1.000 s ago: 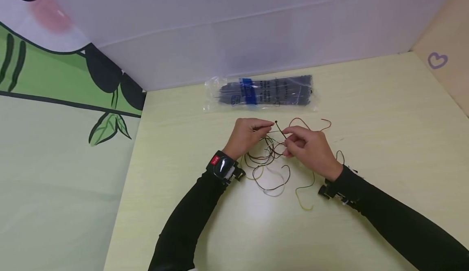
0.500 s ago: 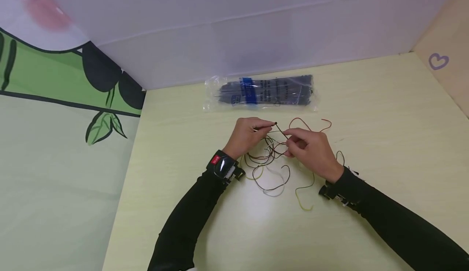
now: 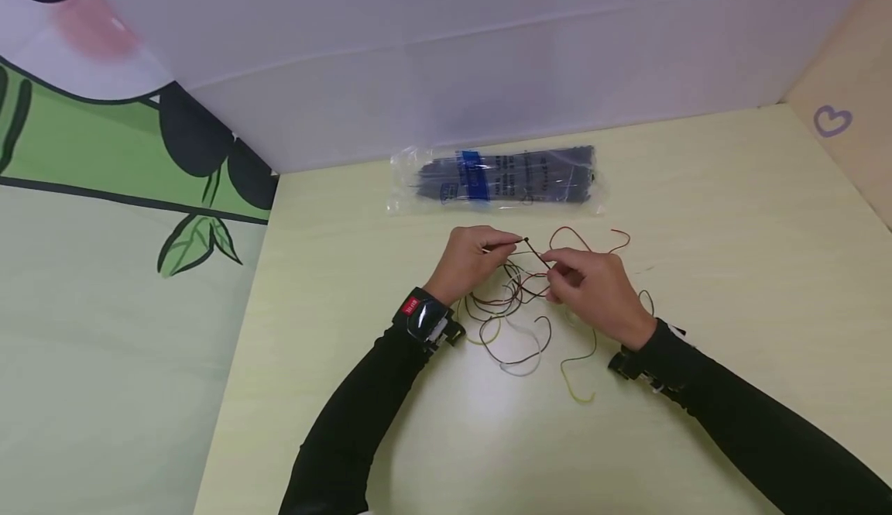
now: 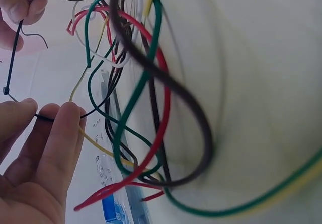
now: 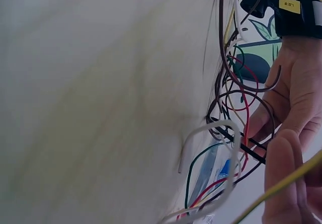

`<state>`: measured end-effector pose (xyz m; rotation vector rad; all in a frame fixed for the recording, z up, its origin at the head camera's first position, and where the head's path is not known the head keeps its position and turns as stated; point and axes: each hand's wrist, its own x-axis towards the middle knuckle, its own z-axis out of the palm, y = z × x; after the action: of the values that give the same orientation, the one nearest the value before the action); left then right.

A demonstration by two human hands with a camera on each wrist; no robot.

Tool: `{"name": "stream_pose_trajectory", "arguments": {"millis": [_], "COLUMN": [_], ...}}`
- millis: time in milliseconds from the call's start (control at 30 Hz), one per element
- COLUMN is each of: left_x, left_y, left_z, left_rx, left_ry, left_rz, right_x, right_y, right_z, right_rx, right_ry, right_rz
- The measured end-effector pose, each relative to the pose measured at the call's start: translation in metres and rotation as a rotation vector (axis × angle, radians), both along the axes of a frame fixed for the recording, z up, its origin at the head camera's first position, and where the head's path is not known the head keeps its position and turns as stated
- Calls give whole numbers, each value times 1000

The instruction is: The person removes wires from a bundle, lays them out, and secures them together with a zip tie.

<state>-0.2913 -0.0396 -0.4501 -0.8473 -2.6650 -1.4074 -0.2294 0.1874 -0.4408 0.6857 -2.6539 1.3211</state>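
A thin black cable tie (image 3: 536,252) stretches between my two hands, over a loose tangle of coloured wires (image 3: 509,298). My left hand (image 3: 470,263) pinches it near its small square head, which shows just past the fingertips in the left wrist view. Thumb and fingers of my right hand (image 3: 595,286) pinch the strap (image 4: 14,58) farther along. Red, green, brown, white and yellow wires (image 4: 161,83) loop close beside the hands in the left wrist view. In the right wrist view, the left hand (image 5: 302,78) shows behind the right fingers (image 5: 282,178).
Behind the hands, a clear plastic bag (image 3: 530,178) full of dark cable ties lies on the pale wooden table (image 3: 732,252). A white wall panel (image 3: 488,73) rises at the table's back edge. A yellow-ended wire (image 3: 574,391) trails toward the front.
My right hand has shifted slightly right and toward me along with the strap. The left hand stays almost in place, and the wires lie nearly as before.
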Motion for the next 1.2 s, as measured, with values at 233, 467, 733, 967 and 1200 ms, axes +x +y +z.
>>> {"name": "stream_pose_trajectory", "arguments": {"millis": [233,467,733,967,1200], "left_x": [0,2,3,4,7], "left_y": [1,2,4,7,8], "left_z": [-1,1,0,4,8], "left_rx": [-30,-29,-49,-114,-101], "left_ry": [29,-19,-90,-78,-62], "left_rz": [-6,11,59,34,32], "right_x": [-1,-4,-5,-3,-2], "right_y": [0,-2,-4,-7,-10], "right_z": [-3,-4,-5,-1,0], "right_rx": [44,135,210,283,372], "right_ry": [62,252,399,437,476], "right_rz": [-1,-25,-32,-35,-18]}}
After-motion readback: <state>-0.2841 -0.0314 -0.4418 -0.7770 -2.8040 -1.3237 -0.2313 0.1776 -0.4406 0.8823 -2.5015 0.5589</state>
